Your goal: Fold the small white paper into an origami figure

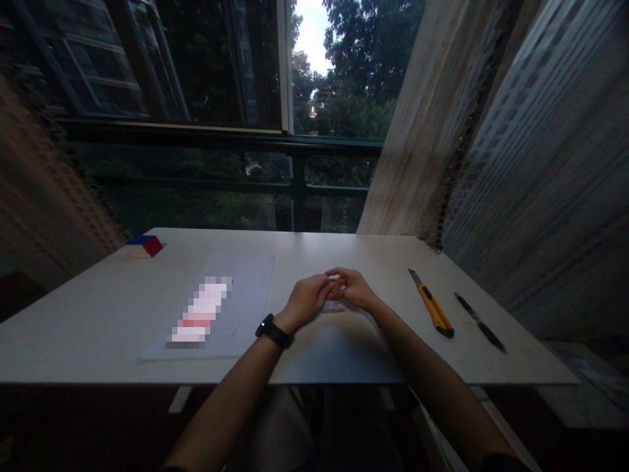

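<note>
My left hand (pixel 307 300) and my right hand (pixel 354 288) meet at the middle of the white table (pixel 98 321). Both have their fingers curled and pinched together on a small pale object (pixel 334 305) that I cannot make out; part of it shows just under the fingers, resting on the table. A black watch (pixel 273 331) is on my left wrist. A sheet of paper (pixel 246 275) with a blurred-out patch lies left of my hands.
A yellow utility knife (pixel 432 307) with its blade out lies right of my hands, and a black pen (pixel 479 321) beyond it. A red and blue block (pixel 145 244) sits at the far left corner. Window railing behind, curtains on both sides.
</note>
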`<state>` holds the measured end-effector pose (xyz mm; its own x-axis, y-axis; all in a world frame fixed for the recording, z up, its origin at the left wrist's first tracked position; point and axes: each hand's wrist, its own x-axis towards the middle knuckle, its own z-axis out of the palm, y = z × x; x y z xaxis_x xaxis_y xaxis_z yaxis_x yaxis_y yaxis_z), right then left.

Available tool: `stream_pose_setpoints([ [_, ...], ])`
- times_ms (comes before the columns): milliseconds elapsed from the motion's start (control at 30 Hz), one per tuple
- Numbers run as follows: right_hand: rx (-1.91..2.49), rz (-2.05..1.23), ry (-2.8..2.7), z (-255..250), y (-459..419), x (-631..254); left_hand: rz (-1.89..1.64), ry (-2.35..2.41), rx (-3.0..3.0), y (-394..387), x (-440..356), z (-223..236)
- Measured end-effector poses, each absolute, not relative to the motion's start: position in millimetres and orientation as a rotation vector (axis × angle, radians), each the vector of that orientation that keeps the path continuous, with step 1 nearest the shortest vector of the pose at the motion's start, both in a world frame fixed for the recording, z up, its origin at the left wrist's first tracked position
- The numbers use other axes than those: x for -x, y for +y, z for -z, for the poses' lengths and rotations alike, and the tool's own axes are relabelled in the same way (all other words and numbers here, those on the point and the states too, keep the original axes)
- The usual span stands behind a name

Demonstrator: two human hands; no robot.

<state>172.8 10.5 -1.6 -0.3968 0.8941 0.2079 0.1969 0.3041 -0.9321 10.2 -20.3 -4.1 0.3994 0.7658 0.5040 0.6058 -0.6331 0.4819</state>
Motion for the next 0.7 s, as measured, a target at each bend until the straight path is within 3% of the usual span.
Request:
stream_pose_setpoints([
  [200,0.928,-1.366,-1.746,6.9,14.9,-176.4,-1.054,1.247,-2.443,-20.4,-9.3,4.2],
  [700,0.893,-1.19,-1.835,5.6,17.3,-181.3,-1.043,1.185,-2.325,-21.5,-11.1,5.2],
])
